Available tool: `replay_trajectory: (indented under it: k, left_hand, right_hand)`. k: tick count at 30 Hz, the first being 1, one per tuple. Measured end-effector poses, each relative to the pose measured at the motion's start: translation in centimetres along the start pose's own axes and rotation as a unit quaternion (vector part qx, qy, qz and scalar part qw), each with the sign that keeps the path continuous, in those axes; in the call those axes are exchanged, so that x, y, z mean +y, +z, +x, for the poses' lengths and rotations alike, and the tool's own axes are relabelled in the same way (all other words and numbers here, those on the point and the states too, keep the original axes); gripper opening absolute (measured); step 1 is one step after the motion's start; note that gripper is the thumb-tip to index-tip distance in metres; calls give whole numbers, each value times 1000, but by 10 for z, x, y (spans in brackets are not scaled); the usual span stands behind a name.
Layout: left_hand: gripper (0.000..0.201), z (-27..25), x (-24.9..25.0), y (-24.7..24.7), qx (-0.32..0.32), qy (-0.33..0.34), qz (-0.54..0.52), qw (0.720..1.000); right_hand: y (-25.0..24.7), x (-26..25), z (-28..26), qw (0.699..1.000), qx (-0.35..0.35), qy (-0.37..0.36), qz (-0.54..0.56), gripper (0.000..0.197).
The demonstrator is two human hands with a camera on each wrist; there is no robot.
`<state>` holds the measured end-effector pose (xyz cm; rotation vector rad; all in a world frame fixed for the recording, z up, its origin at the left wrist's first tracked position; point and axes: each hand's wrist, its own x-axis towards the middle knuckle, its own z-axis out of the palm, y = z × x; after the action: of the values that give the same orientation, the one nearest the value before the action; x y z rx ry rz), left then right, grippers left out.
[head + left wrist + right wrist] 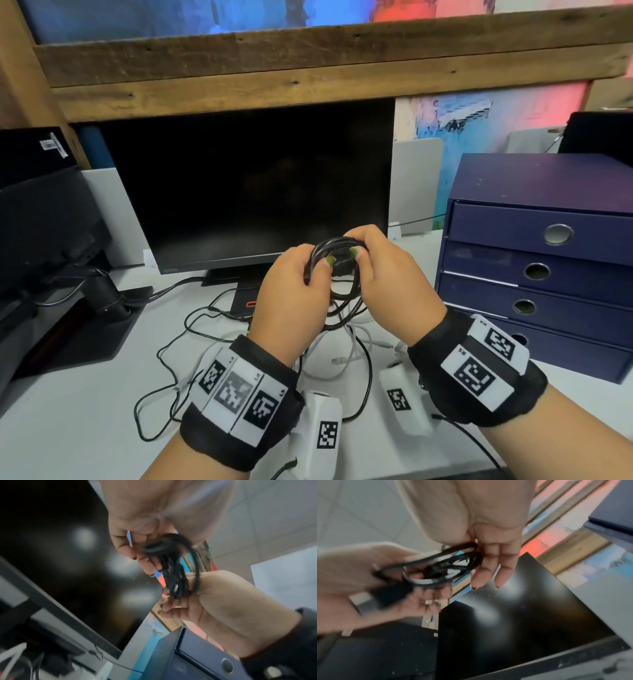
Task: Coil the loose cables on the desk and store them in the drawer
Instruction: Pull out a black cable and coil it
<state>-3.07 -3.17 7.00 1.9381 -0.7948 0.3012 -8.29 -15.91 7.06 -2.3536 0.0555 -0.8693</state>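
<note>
A black cable (337, 270), wound into several loops, is held above the desk (85, 404) in front of the dark monitor (246, 185). The coil's left side is gripped by the left hand (291, 305), thumb pressed over the strands. Its right side is pinched by the right hand (390, 284), between the thumb and the palm side of the fingers. In the right wrist view, two fingers (505, 566) are seen extended beyond the coil, not curled round it. The cable's tail hangs from the coil down to the desk. More loose cables (342, 363), black and white, lie tangled on the desk beneath the hands. A blue drawer unit (548, 240) stands to the right; all its visible drawers are closed. Both wrist views are blurred.
</note>
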Motion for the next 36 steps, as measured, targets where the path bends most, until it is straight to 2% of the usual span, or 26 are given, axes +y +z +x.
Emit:
replay_trajectory:
  k: [2,5,10,13,15,19,21,26,30,36]
  left_hand:
    - [12,-1,2,0,9,30,49,998]
    - [9,0,2,1,8,42,55,998]
    - [8,1,0,-5,0,41,14,999]
    - [11,3,2,-11,-4,36,-27,999]
    - [11,6,3,-12,-14,25,-16,999]
    - [35,9,-1,-12,-51,-11,29,998]
    - [38,7,-2,-12,-61,-5,30,998]
    - [31,4,-8,-13,-83,-1,-74,994]
    - [29,4,-13,-14,-123,10,-116,986]
    - [32,7,-23,-10,-199,-22,-219,955]
  right_hand:
    - [0,0,0,999,-7,-11,-36,18]
    - [2,1,2,998,-28,-6,-62,14]
    - [-1,4,3,996,-49,41,62,12]
    - [1,9,0,996,-21,16,88,14]
    - [5,11,-2,994,-2,-4,106,16]
    - [5,11,-3,989,3,-15,149,20]
    - [1,10,-3,985,-5,-17,174,21]
    - [-6,11,1,974,-43,-8,222,26]
    - [-13,18,6,958,-96,6,270,29]
    - [-8,30,4,931,-122,58,340,27]
